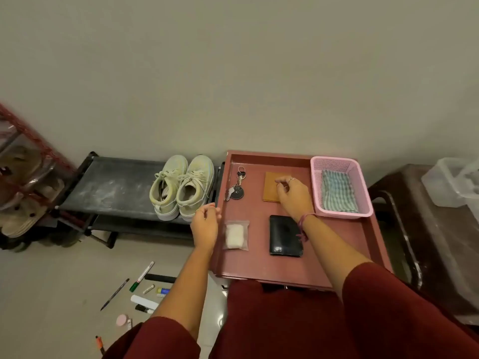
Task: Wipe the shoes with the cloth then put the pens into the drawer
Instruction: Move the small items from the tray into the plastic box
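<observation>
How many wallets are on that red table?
2. A tan wallet lies mid-table, partly under the right hand; a black wallet lies nearer the person, beside a small plastic bag.

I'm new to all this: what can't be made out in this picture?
- Drawer: hidden below the red table, behind the person's clothing.
- Brown pad: partly covered by the right hand.
- Orange pen: cut off by a sleeve.
- Cloth: folded in the pink basket, underside unseen.

Both arms extended; left hand [205, 226], right hand [294, 196] loosely curled, empty.
</observation>
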Demonstrator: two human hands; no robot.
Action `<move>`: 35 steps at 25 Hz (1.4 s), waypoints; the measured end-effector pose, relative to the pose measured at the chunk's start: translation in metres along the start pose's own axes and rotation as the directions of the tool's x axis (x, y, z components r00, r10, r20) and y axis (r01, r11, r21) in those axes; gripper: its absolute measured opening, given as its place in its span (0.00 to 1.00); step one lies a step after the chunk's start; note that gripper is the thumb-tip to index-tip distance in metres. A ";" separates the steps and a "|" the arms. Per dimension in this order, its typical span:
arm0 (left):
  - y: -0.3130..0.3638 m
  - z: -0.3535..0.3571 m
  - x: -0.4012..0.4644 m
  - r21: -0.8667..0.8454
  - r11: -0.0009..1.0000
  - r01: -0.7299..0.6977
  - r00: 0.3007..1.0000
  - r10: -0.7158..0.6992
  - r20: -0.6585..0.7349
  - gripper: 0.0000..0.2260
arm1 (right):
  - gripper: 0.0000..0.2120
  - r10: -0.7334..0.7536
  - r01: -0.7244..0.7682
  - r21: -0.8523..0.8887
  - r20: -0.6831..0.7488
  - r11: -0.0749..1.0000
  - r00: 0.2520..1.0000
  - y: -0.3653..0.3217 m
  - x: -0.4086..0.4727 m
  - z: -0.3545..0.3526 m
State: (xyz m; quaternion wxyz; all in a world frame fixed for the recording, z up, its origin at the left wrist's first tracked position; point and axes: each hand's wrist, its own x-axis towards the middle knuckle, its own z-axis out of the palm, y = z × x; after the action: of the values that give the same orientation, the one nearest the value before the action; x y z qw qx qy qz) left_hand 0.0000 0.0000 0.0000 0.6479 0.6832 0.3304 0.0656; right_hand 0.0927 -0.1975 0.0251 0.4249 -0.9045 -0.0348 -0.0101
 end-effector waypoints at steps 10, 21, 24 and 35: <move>-0.032 0.017 0.054 -0.088 0.988 -0.125 0.992 0.128 0.022 0.09 | 0.15 0.140 -0.112 -0.118 0.263 0.987 0.955 0.008 0.099 0.095; -0.052 0.026 0.059 0.266 0.911 -0.316 0.947 0.320 0.026 0.11 | 0.12 0.355 -0.284 -0.299 0.220 0.911 0.909 0.023 0.150 0.144; -0.050 0.027 0.057 0.289 0.897 -0.334 0.940 0.340 0.030 0.10 | 0.11 0.348 -0.252 -0.368 0.223 0.895 0.910 0.016 0.149 0.142; -0.050 0.026 0.057 0.277 0.914 -0.297 0.953 0.303 0.023 0.10 | 0.05 0.023 0.030 -0.187 0.274 0.982 0.962 0.007 0.124 0.103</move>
State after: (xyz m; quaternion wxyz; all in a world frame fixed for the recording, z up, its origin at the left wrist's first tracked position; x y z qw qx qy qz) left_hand 0.0394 0.0063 -0.0693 0.5245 0.8091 0.2341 0.1243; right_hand 0.2159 -0.1159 -0.0402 0.3281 -0.9333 -0.0938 0.1115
